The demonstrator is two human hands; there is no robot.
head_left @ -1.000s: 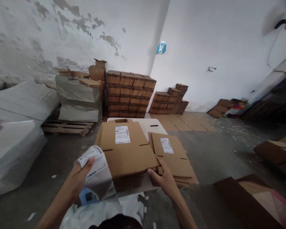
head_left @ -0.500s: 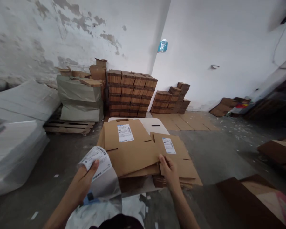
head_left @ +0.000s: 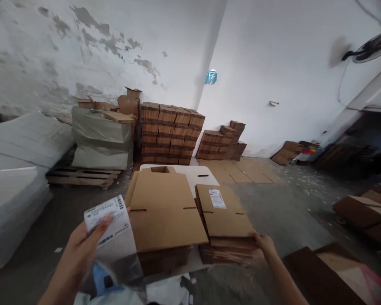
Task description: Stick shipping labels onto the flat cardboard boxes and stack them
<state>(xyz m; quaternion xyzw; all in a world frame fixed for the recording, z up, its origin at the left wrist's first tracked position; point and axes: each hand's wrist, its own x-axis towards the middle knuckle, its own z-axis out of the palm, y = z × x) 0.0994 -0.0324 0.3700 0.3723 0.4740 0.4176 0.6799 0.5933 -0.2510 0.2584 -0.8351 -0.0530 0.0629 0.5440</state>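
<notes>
My left hand (head_left: 82, 248) pinches a strip of printed labels (head_left: 110, 216), its thumb lying across the print and the pale backing hanging below. Just right of the strip sits a stack of flattened cardboard boxes (head_left: 165, 207), whose top one bears no label. A second, smaller stack stands beside it, topped by a flattened cardboard box (head_left: 230, 220) with a white label (head_left: 217, 198). At that box's near right corner, my right hand (head_left: 264, 245) has its fingers closed on the edge; the fingertips are partly hidden and blurred.
Both stacks stand on a white table (head_left: 193, 171) with a black pen (head_left: 202, 176). Crumpled pale backing (head_left: 168, 290) lies below. Tall bundles of cardboard (head_left: 171, 133) line the wall, a wrapped pallet load (head_left: 101, 137) left of them. Open cartons (head_left: 307, 275) are at lower right.
The labelled box has gone from the left stack onto the right one, my right hand moving right with it. An unlabelled box now tops the left stack. My left hand moved left with the labels.
</notes>
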